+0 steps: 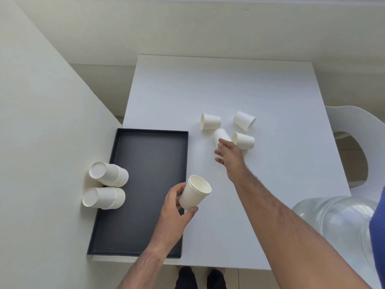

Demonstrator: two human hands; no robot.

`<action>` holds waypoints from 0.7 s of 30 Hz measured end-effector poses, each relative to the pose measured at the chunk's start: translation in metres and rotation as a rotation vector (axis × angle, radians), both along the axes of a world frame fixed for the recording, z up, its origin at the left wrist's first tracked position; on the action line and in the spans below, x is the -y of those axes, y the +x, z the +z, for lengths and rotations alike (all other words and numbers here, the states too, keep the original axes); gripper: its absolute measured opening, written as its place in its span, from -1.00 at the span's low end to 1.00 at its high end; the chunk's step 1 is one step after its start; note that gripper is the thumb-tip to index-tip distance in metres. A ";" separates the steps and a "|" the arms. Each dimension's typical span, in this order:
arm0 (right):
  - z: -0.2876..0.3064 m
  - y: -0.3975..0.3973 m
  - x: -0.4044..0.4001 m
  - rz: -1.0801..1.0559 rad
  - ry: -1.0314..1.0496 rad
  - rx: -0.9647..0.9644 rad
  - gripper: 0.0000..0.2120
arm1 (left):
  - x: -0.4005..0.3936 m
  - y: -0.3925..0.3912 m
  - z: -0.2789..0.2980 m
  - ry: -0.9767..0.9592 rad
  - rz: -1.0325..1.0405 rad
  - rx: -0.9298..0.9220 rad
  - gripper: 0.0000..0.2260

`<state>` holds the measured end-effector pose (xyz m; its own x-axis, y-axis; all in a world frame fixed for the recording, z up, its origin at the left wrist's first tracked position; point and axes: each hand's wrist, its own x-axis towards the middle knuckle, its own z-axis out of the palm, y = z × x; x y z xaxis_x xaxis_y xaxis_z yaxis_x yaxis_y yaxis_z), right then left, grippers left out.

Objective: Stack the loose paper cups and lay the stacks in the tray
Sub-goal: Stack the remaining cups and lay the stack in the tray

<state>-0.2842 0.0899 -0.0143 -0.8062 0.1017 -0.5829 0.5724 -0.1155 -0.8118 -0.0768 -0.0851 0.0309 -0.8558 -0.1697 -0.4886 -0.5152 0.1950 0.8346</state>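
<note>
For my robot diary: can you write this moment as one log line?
left hand grips cup | right hand touches loose cup | two stacks in tray

Black tray point(145, 163) on white table point(229, 90). Two cup stacks point(108, 174) point(104, 198) lie on sides at tray's left wall. Left hand point(175, 207) grips held cup point(194, 192) at tray's right edge, mouth up-right. Right hand point(230, 153), fingers spread, touches loose cup point(221, 135) right of tray; three cups point(210, 121) point(244, 120) point(243, 140) lie around it.
</note>
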 end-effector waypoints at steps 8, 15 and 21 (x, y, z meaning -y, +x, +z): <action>0.048 0.067 -0.003 0.164 0.197 -0.243 -0.84 | 0.015 -0.002 0.000 -0.007 0.030 0.014 -0.39; 0.088 0.117 -0.027 0.402 0.549 -0.408 -0.76 | 0.019 -0.004 0.004 -0.021 0.013 0.002 -0.40; 0.092 0.128 -0.035 0.677 0.619 -0.507 -0.84 | 0.012 -0.004 0.010 -0.059 -0.091 -0.041 -0.40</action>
<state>-0.1563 0.1251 0.0781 -0.9414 -0.2964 -0.1612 -0.0611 0.6195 -0.7826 -0.0805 -0.0974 0.0411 -0.8881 -0.1175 -0.4443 -0.4587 0.2890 0.8403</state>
